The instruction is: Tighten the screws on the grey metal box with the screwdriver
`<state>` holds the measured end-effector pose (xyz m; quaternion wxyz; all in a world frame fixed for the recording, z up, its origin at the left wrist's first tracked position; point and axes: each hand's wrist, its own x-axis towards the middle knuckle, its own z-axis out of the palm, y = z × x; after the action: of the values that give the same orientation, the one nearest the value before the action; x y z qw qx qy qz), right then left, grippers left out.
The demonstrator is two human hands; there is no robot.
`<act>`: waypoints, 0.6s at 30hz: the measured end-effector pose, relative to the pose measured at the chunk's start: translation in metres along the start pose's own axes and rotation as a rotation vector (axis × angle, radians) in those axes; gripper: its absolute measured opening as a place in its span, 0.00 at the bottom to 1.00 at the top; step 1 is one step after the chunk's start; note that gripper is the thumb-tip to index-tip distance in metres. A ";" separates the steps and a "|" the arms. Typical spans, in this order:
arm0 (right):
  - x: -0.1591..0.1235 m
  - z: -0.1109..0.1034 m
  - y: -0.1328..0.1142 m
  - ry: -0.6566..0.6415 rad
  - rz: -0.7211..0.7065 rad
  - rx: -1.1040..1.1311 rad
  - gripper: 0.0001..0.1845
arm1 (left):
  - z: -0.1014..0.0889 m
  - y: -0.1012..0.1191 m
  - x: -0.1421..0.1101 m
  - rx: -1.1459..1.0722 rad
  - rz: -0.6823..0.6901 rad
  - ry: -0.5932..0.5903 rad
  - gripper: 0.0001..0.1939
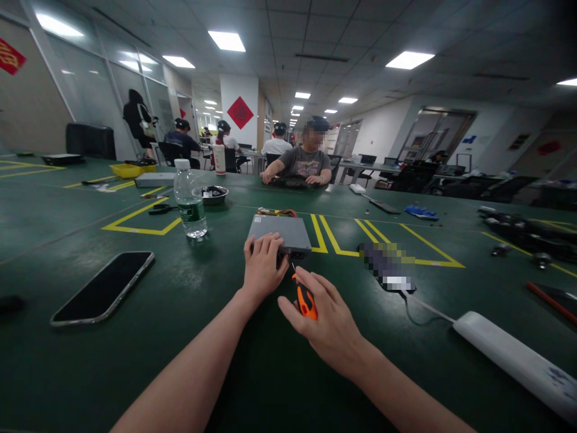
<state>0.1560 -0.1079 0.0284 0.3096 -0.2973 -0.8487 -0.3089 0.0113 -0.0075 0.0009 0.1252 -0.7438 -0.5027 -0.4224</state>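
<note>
Power supply (295, 232) on desk (85, 373) | my left hand (265, 258), half-open, over its near edge | my right hand (322, 307), loosely curled round orange-black screwdriver (306, 300), before it | slipping tip could jab left hand

Ceiling light panels (226, 41), glass partitions (81, 75), laptops (368, 160) and black chairs (413, 179) show an open-plan office.

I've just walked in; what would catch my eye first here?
Probably the orange-and-black screwdriver in the right hand, pointing toward the near side of the gray metal box under the left hand. Next might be the clear bottle standing left of that box, and the yellow markings on the green table.
</note>
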 end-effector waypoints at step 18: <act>-0.001 -0.005 0.003 -0.011 -0.016 -0.072 0.14 | -0.001 0.001 0.000 0.006 0.007 -0.007 0.14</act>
<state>0.1607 -0.1096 0.0315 0.2913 -0.3031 -0.8411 -0.3402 0.0114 -0.0085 0.0022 0.1273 -0.7466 -0.5019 -0.4178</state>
